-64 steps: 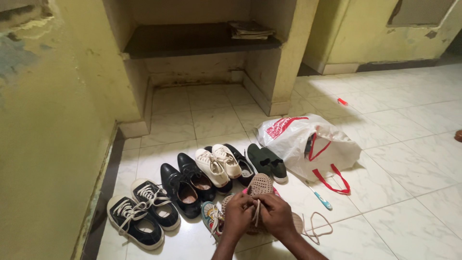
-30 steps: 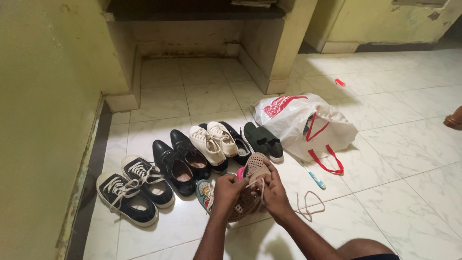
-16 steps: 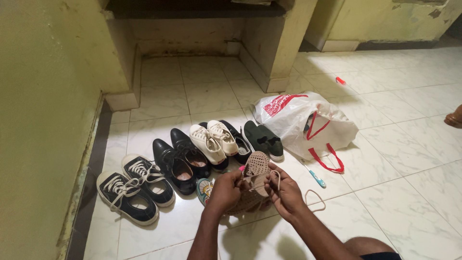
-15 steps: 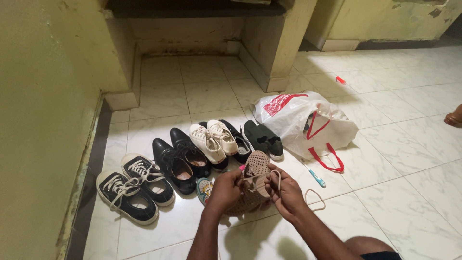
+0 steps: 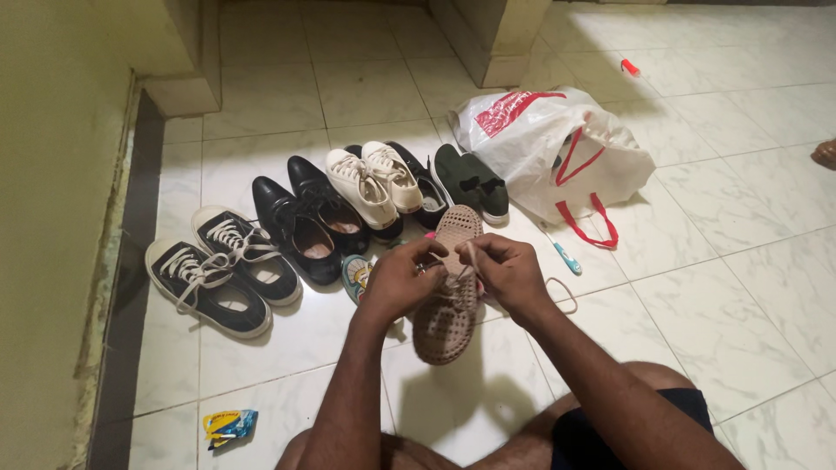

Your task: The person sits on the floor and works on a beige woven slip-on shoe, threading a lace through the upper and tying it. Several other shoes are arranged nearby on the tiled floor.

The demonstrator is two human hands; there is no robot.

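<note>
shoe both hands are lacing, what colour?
Tan-brown perforated shoe with a pale lace, shown best in the head view.

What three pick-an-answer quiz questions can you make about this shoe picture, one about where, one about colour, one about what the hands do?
1. Where is the white bag?
A. right of the shoes
B. on a shelf
C. under the knee

2. What colour is the shoe in the hands?
A. bright blue
B. tan
C. red

3. What is the left hand doing, with the right hand?
A. resting flat on the floor
B. pinching the shoe's lace
C. waving

Answers: 1 A, it lies beside the dark green pair. 2 B, its woven upper is tan. 3 B, both hands pinch the lace.
</note>
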